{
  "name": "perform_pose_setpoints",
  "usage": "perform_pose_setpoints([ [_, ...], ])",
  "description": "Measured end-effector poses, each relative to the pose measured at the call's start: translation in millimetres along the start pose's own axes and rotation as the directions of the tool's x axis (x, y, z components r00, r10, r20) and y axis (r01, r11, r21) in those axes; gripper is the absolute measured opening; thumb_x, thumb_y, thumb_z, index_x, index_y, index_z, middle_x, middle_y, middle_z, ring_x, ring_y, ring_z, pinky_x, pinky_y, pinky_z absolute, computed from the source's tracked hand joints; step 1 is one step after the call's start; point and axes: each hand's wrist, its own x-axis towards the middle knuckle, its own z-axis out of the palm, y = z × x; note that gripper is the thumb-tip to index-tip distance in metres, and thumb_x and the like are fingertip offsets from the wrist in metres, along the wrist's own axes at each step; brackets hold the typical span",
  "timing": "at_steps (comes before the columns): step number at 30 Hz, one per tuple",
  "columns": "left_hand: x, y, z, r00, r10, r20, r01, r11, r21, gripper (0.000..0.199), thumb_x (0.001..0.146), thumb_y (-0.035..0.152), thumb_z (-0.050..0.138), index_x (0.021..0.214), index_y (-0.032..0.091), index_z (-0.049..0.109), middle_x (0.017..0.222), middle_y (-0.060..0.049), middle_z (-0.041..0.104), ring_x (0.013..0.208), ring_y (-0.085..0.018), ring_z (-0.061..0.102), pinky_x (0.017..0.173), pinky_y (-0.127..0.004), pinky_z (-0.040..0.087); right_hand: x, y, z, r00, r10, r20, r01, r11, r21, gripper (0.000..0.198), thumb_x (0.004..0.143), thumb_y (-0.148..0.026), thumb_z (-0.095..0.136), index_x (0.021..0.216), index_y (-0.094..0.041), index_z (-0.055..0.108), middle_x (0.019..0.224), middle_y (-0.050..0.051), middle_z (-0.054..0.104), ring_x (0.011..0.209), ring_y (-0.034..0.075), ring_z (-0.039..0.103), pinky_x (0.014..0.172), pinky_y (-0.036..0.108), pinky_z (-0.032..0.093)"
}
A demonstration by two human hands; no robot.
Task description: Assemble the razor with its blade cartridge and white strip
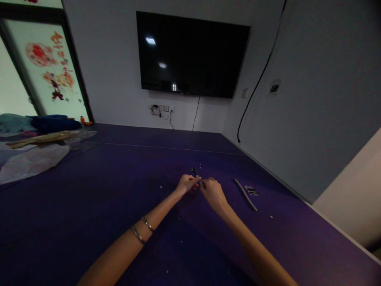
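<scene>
Both my hands meet over the middle of the purple surface, closed on one slim object [195,172]. It has a dark, angled head pointing up and left and a paler, shiny shaft; its exact kind is too small to make out. My left hand [186,184] pinches the shaft just below the head. Beside it, my right hand [213,192] wraps the lower end, with its fingers mostly hidden. Right of my right hand lies a grey, slightly curved rod [245,194] with a dark tip. Next to the rod is a small clear packet [251,190] holding dark pieces.
Small white scraps dot the purple surface [119,190]. At the left lie a clear plastic bag [35,163] and a dark blue cloth item [55,123]. A television [193,55] hangs on the far wall; a black cable [262,75] dangles down the right wall.
</scene>
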Motion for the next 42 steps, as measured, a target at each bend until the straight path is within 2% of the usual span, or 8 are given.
perform_pose_setpoints([
  [7,-5,4,-12,0.994,0.097,-0.059,-0.080,0.968,0.239,0.046,0.073,0.054,0.049,0.055,0.012,0.060,0.045,-0.001,0.053,0.039,-0.011,0.047,0.040,-0.021,0.034,-5,-17,12,0.998,-0.050,0.031,0.052,0.996,-0.072,0.026,0.085,-0.017,0.041,0.098,-0.013,0.063,0.092,0.012,0.061,0.082,0.019,0.061,0.070,0.025,0.043],
  [11,-2,2,-17,0.991,0.132,-0.035,-0.098,0.864,0.494,0.040,0.077,0.041,0.044,0.057,0.012,0.063,0.046,-0.001,0.053,0.046,-0.012,0.053,0.044,-0.021,0.035,-9,-22,13,0.996,-0.088,0.030,0.090,0.992,-0.082,0.027,0.086,-0.020,0.039,0.093,-0.012,0.064,0.090,0.012,0.061,0.080,0.019,0.060,0.069,0.025,0.043],
  [15,9,-1,-26,0.992,0.125,-0.019,-0.089,0.798,0.597,0.036,0.077,0.035,0.044,0.061,0.011,0.065,0.053,-0.004,0.058,0.055,-0.014,0.057,0.047,-0.021,0.035,-11,-16,3,0.995,-0.097,0.023,0.097,0.995,-0.014,0.028,0.086,-0.024,0.040,0.086,-0.014,0.066,0.085,0.010,0.063,0.075,0.017,0.061,0.069,0.023,0.042],
  [19,24,-7,-49,0.996,0.091,0.007,-0.070,0.704,0.707,0.027,0.074,0.026,0.046,0.069,0.011,0.067,0.065,-0.008,0.065,0.066,-0.017,0.061,0.055,-0.021,0.039,-11,20,-9,1.000,-0.027,0.001,0.027,0.999,0.020,0.027,0.083,-0.024,0.042,0.080,-0.015,0.067,0.079,0.009,0.066,0.072,0.016,0.061,0.066,0.021,0.038],
  [26,38,-20,-85,0.998,0.048,0.052,-0.069,0.548,0.833,0.028,0.075,0.021,0.045,0.084,0.009,0.068,0.087,-0.015,0.068,0.081,-0.020,0.064,0.063,-0.022,0.043,-18,113,-25,0.990,0.136,0.042,-0.132,0.986,-0.099,0.028,0.080,-0.021,0.040,0.070,-0.017,0.066,0.067,0.007,0.066,0.060,0.016,0.060,0.054,0.023,0.031],
  [29,40,-24,-89,0.998,0.025,0.054,-0.060,0.500,0.864,0.031,0.076,0.025,0.045,0.088,0.009,0.068,0.091,-0.016,0.068,0.083,-0.021,0.064,0.064,-0.022,0.045,-25,143,-26,0.978,0.203,0.056,-0.197,0.975,-0.102,0.024,0.081,-0.025,0.044,0.080,-0.018,0.067,0.073,0.009,0.067,0.066,0.019,0.062,0.053,0.023,0.031],
  [33,42,-27,-87,0.999,-0.004,0.054,-0.046,0.462,0.886,0.033,0.077,0.028,0.044,0.091,0.010,0.068,0.093,-0.016,0.068,0.082,-0.021,0.064,0.064,-0.023,0.046,-29,171,-23,0.951,0.296,0.091,-0.281,0.949,-0.143,0.025,0.082,-0.029,0.043,0.076,-0.018,0.065,0.071,0.010,0.067,0.066,0.020,0.063,0.052,0.024,0.032],
  [42,38,-26,-85,0.999,-0.016,0.052,-0.040,0.438,0.898,0.037,0.076,0.040,0.045,0.088,0.014,0.068,0.090,-0.014,0.068,0.084,-0.024,0.064,0.066,-0.027,0.047,-23,215,-10,0.916,0.328,0.229,-0.285,0.937,-0.204,0.032,0.080,-0.039,0.044,0.068,-0.016,0.063,0.069,0.011,0.066,0.063,0.021,0.062,0.051,0.025,0.033],
])
